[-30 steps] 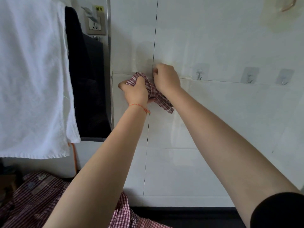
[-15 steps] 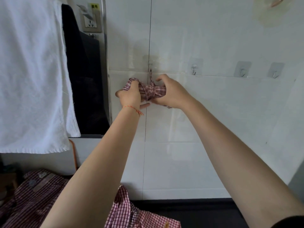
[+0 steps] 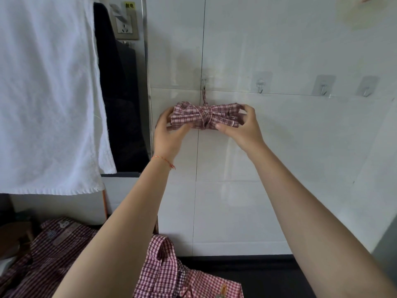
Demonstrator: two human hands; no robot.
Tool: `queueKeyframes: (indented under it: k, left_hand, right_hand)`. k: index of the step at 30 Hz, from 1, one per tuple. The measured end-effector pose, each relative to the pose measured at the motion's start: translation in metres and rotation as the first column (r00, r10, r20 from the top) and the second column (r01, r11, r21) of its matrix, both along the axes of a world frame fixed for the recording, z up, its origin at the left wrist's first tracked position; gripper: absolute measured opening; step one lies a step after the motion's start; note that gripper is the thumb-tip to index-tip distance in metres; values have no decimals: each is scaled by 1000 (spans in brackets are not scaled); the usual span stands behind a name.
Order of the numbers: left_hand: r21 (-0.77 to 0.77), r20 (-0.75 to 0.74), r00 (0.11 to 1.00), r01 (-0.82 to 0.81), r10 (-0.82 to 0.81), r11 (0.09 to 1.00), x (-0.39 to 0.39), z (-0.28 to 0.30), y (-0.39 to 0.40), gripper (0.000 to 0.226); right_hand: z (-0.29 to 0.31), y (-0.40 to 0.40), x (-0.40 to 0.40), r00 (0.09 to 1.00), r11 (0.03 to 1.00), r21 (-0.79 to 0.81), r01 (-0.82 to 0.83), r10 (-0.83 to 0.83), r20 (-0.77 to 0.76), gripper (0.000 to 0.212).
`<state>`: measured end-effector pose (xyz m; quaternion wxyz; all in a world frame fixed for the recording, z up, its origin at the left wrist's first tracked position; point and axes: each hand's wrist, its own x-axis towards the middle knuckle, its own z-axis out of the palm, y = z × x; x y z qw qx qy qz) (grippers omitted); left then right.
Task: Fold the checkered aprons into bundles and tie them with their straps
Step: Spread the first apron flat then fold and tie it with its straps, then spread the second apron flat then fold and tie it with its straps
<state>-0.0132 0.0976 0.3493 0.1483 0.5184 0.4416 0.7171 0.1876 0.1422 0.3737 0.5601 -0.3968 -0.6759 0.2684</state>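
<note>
The apron bundle (image 3: pixel 204 115) hangs against the white tiled wall (image 3: pixel 279 50), a strap loop rising from its middle to the hook (image 3: pixel 204 81) directly above our two hands. A strap is wound around the bundle's waist, pinching it like a bow. Our left hand (image 3: pixel 166 134) cups the left end, thumb under and fingers behind, closed loosely on the cloth. Our right hand (image 3: pixel 241 127) grips the right end, thumb on the front face and fingertips curled over the edge.

We judge the step in hand to be settling the tied bundle on the hook. To do it well, we support both ends evenly so the loop stays seated, then square the folds outward from the wrap toward each palm. We check that the wrap is snug before easing our grip; a slack wrap may let the layers slide out. We let go one hand at a time.

More checkered aprons (image 3: pixel 176 274) lie below our forearms, apparently still unfolded.
</note>
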Motion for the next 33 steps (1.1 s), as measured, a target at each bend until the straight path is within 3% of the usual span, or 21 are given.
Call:
queueKeyframes:
  k: [4, 8, 13, 17, 21, 25, 28, 33]
  left_hand:
    - [-104, 22, 999, -23, 26, 994, -4, 9, 3, 41]
    - [-173, 49, 998, -39, 48, 984, -2, 25, 9, 38]
    - [-223, 34, 995, -83, 92, 971, -1, 41, 19, 46]
    - [-283, -69, 988, -155, 141, 947, -4, 44, 29, 50]
    - [-281, -62, 991, -135, 122, 950, -4, 41, 29, 49]
    - [-267, 65, 996, -40, 60, 963, -1, 30, 17, 52]
    - [-221, 158, 987, 26, 9, 975, 2, 15, 11, 52]
    - [-240, 160, 987, 35, 4, 970, 4, -8, 12, 63]
  right_hand:
    - [5, 0, -3, 998, 997, -34, 64, -65, -26, 49]
    - [16, 5, -14, 997, 997, -26, 71, -71, -4, 34]
    - [33, 14, -24, 961, 965, 100, 241, -252, 118, 49]
    - [37, 19, -21, 944, 965, 63, 256, -263, 198, 62]
    - [28, 17, -19, 956, 971, 70, 230, -239, 171, 64]
    - [14, 11, -14, 977, 979, 42, 198, -200, 77, 55]
    - [-7, 8, -11, 988, 988, 31, 152, -151, -34, 64]
    - [-40, 12, -12, 985, 986, -3, 169, -169, -28, 75]
